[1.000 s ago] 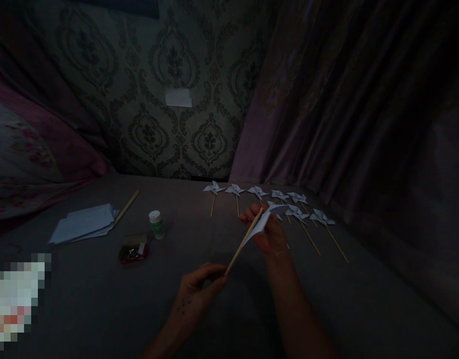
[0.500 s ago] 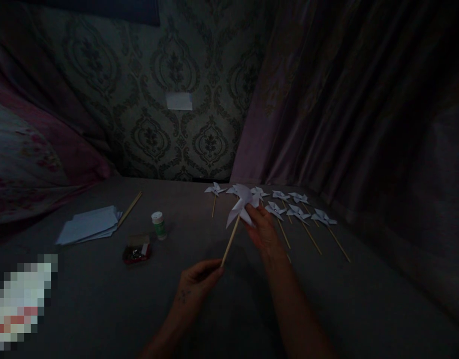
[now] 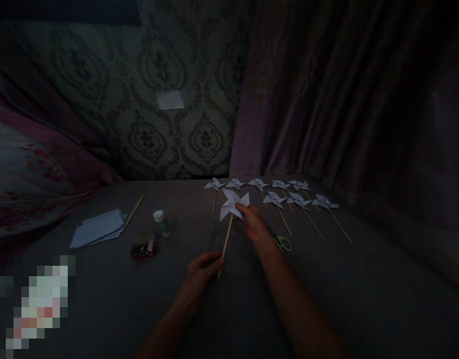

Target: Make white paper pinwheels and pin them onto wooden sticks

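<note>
A white paper pinwheel (image 3: 229, 203) on a wooden stick is held up between my two hands, its stick slanting down to the left. My left hand (image 3: 205, 269) pinches the stick near its lower end. Fingers of my right hand (image 3: 256, 224) grip the pinwheel's head at its centre and right side. Behind it, several finished-looking pinwheels (image 3: 276, 199) lie in rows on the grey surface (image 3: 199, 319), sticks pointing towards me. Scissors with green handles (image 3: 284, 243) lie partly hidden behind my right forearm.
To the left lie a stack of white paper sheets (image 3: 98, 228) and some thin wooden sticks (image 3: 134, 210). A white-capped bottle with a green label (image 3: 162, 223) stands beside an open small box (image 3: 143, 248) of shiny pieces. Curtains (image 3: 300, 89) hang at the right; patterned wallpaper is behind.
The pinwheel has turned to face me more and come slightly lower and left. My right hand has shifted with it to the centre. The green scissor handles have come into sight.
</note>
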`<state>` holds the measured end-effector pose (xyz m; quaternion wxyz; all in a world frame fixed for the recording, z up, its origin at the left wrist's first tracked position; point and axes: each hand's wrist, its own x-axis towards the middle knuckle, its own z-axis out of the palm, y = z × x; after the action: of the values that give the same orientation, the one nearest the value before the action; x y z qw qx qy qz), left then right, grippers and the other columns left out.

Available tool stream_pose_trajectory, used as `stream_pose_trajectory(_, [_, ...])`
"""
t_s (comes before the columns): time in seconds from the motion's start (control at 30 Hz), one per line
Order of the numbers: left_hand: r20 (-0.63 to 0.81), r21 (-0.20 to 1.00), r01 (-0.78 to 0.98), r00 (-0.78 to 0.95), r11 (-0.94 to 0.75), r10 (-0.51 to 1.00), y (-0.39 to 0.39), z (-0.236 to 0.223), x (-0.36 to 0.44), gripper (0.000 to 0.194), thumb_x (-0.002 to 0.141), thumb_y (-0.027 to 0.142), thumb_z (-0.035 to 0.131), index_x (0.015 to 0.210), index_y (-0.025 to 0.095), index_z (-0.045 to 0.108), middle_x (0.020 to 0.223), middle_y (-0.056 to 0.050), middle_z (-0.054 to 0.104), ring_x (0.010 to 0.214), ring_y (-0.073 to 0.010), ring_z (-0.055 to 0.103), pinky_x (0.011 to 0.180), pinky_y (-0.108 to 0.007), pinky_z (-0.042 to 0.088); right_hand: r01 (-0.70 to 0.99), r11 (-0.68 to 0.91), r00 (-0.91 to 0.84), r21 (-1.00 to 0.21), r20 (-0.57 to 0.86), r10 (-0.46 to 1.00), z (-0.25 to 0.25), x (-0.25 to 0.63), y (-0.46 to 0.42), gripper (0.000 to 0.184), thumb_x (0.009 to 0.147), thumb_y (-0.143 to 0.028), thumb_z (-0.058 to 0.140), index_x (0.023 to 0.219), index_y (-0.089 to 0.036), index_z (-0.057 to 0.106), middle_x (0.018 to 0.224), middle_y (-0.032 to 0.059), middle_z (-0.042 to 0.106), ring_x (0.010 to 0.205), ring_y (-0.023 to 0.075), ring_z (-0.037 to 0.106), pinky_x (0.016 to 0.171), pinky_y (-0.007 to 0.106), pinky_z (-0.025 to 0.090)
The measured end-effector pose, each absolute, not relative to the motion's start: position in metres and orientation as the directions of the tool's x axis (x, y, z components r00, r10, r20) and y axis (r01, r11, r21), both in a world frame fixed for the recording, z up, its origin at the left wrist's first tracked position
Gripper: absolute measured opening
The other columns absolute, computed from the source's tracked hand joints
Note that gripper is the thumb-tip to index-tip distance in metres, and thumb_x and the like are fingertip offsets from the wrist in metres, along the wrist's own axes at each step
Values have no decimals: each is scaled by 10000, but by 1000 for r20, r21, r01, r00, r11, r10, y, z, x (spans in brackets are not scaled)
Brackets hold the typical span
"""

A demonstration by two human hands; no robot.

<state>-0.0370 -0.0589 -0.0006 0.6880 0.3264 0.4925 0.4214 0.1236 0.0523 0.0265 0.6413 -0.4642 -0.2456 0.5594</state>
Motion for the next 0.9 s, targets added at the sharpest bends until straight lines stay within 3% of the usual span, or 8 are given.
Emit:
stream_pose_trajectory(0.17, [-392,876,-233,167,422,905,-58,-3,-38,418,570,340,815,937,157,736,821,-82,738,731,-205,672,712,-307,512,-461,-40,275,-886,-186,943,13,120,58,179,576,-280,725,676,-181,615,585,-25,658,547,139,604,536,250,453])
stream_pose_trajectory(0.37, [-390,896,-163,149,412,909,-57,-5,-38,415,570,357,809,927,157,738,824,-80,739,710,-198,666,667,-290,503,-499,-116,260,-859,-276,925,12,118,56,143,583,-247,709,608,-187,582,586,-31,647,573,131,602,566,245,464])
stream_pose_trajectory(0.6, [-409,899,-112,129,423,903,-58,-1,-37,428,560,371,801,927,158,740,843,-77,741,721,-203,665,666,-294,502,-489,-188,270,-852,-353,896,11,121,56,126,585,-227,715,636,-190,606,543,-48,606,551,116,571,469,209,405])
stream_pose_trajectory(0.9, [-409,896,-127,131,425,903,-59,1,-36,400,557,353,804,906,166,747,814,-64,738,701,-189,657,658,-284,499,-448,-197,233,-872,-327,916,6,121,56,225,581,-307,777,595,-188,586,544,-22,627,497,112,568,399,200,390])
